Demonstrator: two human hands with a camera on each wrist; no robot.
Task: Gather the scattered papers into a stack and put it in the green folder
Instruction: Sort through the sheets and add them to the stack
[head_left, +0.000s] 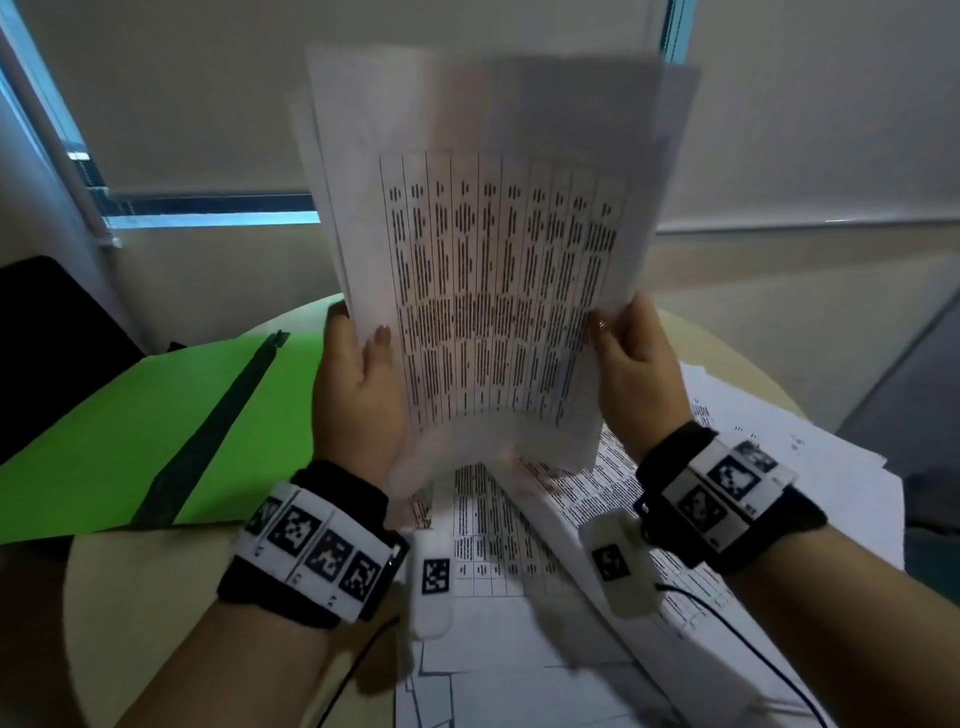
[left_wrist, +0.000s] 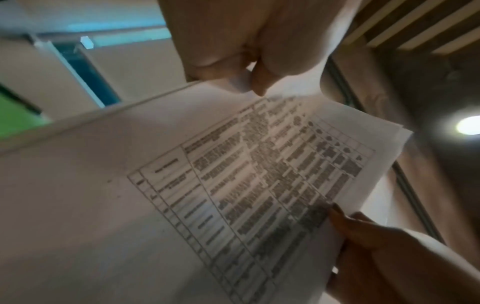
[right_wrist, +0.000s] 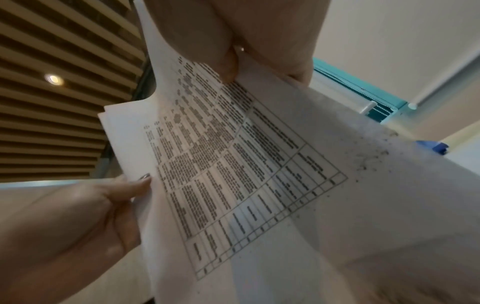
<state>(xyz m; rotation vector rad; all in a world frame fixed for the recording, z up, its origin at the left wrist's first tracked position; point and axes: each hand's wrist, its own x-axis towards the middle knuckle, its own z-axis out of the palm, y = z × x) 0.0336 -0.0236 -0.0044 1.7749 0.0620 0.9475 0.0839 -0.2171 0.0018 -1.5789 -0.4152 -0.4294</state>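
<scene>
I hold a stack of printed papers (head_left: 498, 270) upright above the round table (head_left: 135, 597). My left hand (head_left: 358, 374) grips its left edge, thumb on the front sheet. My right hand (head_left: 631, 358) grips the right edge the same way. The sheets carry a printed table and their top edges are uneven. In the left wrist view the stack (left_wrist: 233, 185) fills the frame, held by my left hand (left_wrist: 249, 57) at the top, with my right hand (left_wrist: 363, 232) at the lower right. In the right wrist view the stack (right_wrist: 233, 164) spreads below my right hand (right_wrist: 233, 47). The green folder (head_left: 156, 431) lies open to the left.
More printed sheets (head_left: 649, 571) lie scattered on the table below and to the right of my hands. A dark chair back (head_left: 47, 332) stands at the far left behind the folder. A wall with roller blinds (head_left: 208, 104) is close behind the table.
</scene>
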